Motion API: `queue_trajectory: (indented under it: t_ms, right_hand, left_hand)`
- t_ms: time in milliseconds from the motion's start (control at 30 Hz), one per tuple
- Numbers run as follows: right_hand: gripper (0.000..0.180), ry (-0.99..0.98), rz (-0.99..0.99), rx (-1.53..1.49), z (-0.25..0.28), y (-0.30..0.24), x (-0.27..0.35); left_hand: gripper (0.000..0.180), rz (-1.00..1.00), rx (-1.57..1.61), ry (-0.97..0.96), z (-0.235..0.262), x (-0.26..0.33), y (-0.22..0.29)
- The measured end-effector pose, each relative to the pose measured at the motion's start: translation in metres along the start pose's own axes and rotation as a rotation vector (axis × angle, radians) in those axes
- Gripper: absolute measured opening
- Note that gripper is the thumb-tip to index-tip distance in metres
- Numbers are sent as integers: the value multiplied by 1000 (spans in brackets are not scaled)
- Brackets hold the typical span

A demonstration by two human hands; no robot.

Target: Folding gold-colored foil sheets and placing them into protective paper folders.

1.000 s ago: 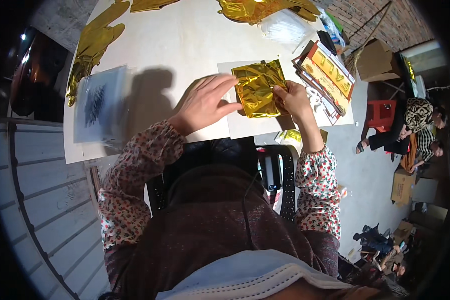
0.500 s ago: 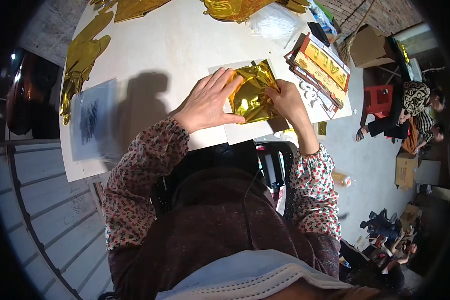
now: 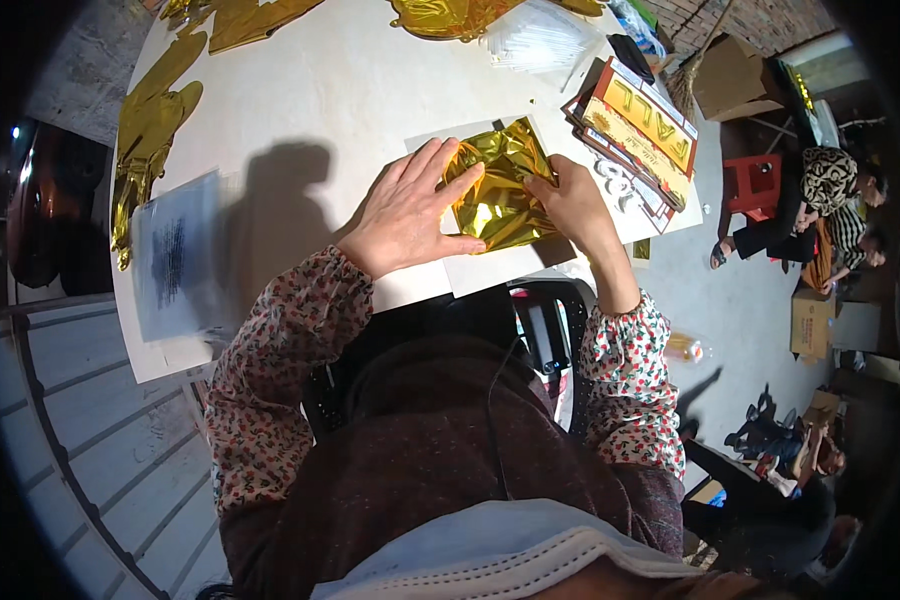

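On the white bench (image 3: 300, 90), both hands press a half-folded gold foil sheet (image 3: 495, 190) on white card (image 3: 490, 270) at twelve o'clock, left hand (image 3: 405, 210) flat and spread, right hand (image 3: 575, 200) fingers pinching its edge, creases unfinished.

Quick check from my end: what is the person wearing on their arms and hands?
Both arms wear long sleeves of cream fabric with a small red and dark floral print, gathered at the cuffs. The left hand and right hand are bare: no gloves, and no rings or watch that I can make out.
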State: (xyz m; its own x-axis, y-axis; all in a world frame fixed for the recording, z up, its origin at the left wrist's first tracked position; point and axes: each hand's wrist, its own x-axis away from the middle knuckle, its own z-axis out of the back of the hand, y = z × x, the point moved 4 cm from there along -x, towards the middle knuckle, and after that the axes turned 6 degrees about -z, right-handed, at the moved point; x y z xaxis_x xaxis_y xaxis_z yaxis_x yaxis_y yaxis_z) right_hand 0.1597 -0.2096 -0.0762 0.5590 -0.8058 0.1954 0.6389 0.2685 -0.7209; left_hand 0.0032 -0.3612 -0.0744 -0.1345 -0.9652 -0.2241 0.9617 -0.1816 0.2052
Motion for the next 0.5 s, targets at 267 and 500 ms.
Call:
queue_trajectory:
  t_ms: [267, 500]
  right_hand:
    - [23, -55, -189, -84, 5, -12, 9]
    - [35, 84, -47, -111, 2, -5, 7]
  left_hand:
    - [87, 11, 13, -23, -2, -1, -1]
    - [87, -6, -2, 4, 3, -3, 0]
